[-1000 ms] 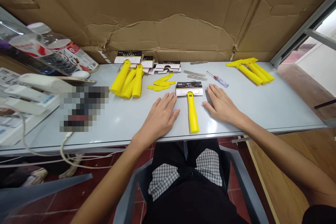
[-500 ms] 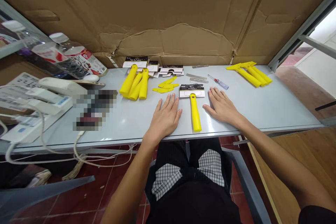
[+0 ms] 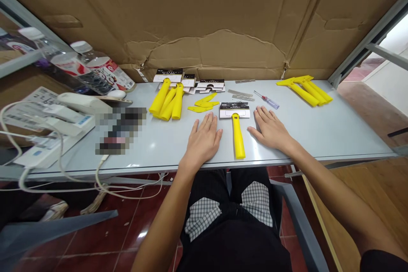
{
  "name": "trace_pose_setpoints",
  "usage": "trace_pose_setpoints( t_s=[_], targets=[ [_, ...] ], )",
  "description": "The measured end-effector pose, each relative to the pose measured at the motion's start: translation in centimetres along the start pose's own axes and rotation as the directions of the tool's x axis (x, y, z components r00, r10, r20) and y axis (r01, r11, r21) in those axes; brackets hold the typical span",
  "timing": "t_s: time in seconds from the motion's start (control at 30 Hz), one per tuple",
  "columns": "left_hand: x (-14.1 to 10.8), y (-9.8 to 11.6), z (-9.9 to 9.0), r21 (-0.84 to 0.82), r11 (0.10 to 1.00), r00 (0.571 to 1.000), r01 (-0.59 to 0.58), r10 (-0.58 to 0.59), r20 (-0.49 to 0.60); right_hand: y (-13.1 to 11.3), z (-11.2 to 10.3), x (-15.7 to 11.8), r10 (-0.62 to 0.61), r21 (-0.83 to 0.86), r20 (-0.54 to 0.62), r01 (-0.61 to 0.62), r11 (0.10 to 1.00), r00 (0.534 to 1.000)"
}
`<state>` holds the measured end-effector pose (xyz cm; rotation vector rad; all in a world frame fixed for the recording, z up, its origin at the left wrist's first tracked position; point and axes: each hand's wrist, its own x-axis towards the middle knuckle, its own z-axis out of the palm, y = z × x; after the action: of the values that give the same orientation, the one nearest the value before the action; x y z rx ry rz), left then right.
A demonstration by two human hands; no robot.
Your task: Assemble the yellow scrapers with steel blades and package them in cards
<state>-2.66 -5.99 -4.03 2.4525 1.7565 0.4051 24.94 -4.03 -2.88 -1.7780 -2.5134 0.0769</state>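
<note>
Head view: we have the left hand (image 3: 202, 140) and right hand (image 3: 270, 129) flat, open, holding nothing, either side of the yellow scraper handle (image 3: 238, 136), easy to grasp squarely.

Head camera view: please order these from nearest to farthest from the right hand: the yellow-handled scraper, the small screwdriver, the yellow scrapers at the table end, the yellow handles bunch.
Right hand:
1. Yellow-handled scraper, to its left, and screwdriver, ahead: too close to call.
2. Yellow scrapers, far right.
3. Yellow handles, far left.
</note>
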Motion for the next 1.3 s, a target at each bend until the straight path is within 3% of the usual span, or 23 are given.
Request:
trace_pose_setpoints(
  t_s=[0.2,0.33,0.4,0.53,0.73,0.93,1.17,1.3],
  targets=[
    [0.1,0.3,-0.3,-0.061,0.998,0.998,0.005,-0.009,-0.059,0.1,0.2,0.1,-0.005,0.009,-0.018,0.005,1.000,1.000],
    [-0.7,3.0,-1.3,-0.168,0.982,0.949,0.085,-0.132,-0.288,0.1,0.1,-0.1,-0.004,0.019,-0.041,0.005,1.000,0.999],
    [-1.0,4.9,-1.9,-0.210,0.974,0.933,0.081,-0.148,-0.329,0.1,0.1,-0.2,-0.006,0.032,-0.072,0.008,0.999,0.997],
    [0.3,7.3,-2.7,-0.199,0.976,0.977,0.091,-0.126,-0.171,0.2,0.1,-0.6,-0.008,0.071,-0.179,0.021,0.997,0.984],
    [4.2,7.5,-3.1,-0.108,0.984,0.989,0.141,-0.145,-0.031,0.3,0.2,-0.6,-0.036,0.093,-0.224,0.058,0.994,0.974],
    [4.6,8.0,-2.9,-0.008,0.994,0.993,0.106,-0.105,0.052,0.6,1.0,-0.4,-0.054,0.097,-0.288,0.085,0.992,0.956],
    [2.4,5.9,-4.2,-0.010,0.998,0.990,0.060,-0.058,0.130,0.9,1.4,-0.3,-0.088,0.098,-0.325,0.126,0.987,0.942],
    [1.7,2.8,-5.0,-0.011,0.999,0.998,0.051,-0.050,0.037,0.9,1.3,-0.3,-0.090,0.108,-0.325,0.132,0.985,0.941]
  ],
)
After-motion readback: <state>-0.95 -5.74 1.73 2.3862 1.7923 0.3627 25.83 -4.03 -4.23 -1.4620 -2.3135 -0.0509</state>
